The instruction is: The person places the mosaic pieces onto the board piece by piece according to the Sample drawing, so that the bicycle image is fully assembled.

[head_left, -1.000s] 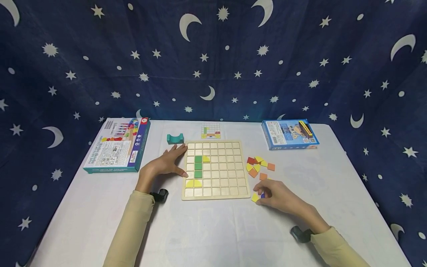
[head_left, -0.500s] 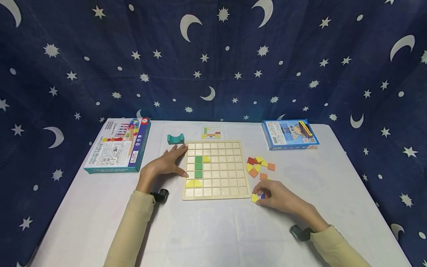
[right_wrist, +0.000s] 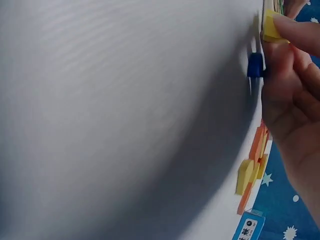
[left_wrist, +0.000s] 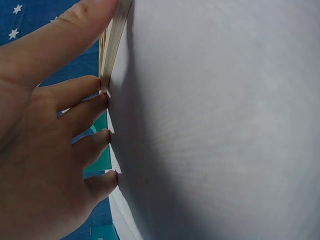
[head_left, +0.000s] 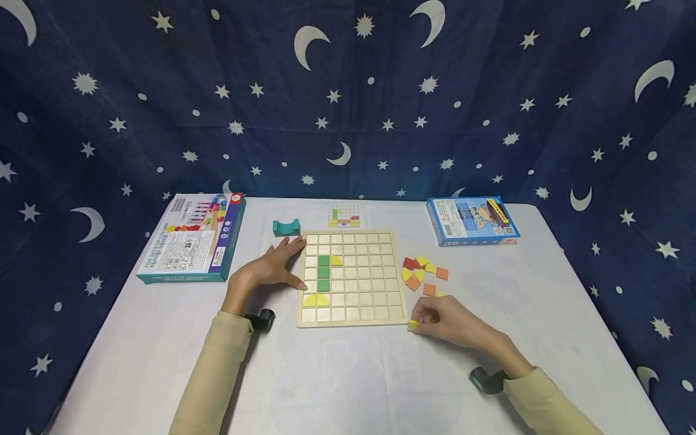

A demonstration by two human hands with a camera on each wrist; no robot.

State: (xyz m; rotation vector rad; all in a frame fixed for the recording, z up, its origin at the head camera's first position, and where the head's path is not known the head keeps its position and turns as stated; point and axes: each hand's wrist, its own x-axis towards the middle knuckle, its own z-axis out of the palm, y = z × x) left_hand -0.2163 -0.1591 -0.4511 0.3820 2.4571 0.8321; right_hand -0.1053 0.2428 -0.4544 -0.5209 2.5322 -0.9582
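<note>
A pale wooden grid board (head_left: 371, 312) lies mid-table, with several green square tiles (head_left: 323, 272) and yellow quarter-round tiles (head_left: 316, 300) set in its cells. My left hand (head_left: 272, 266) rests at the board's left edge, fingers spread and thumb on the rim. By the board's near right corner, my right hand (head_left: 448, 320) pinches a yellow tile (head_left: 412, 325) between thumb and fingertips. The same yellow tile (right_wrist: 271, 27) shows tilted up in the right wrist view. Below those fingers there, a blue piece (right_wrist: 255, 65) stands on the table; the hand mostly hides it in the head view.
Loose red, orange and yellow tiles (head_left: 429, 290) lie right of the board. Behind it are a printed pattern card (head_left: 344, 214) and a teal arched block (head_left: 286, 228). A game box (head_left: 190, 238) lies at the back left, a blue box (head_left: 472, 221) at the back right.
The right hand has picked up and tilted the yellow tile, which earlier showed flat beneath the fingertips beside the blue piece. The left hand stays at the board's edge.
</note>
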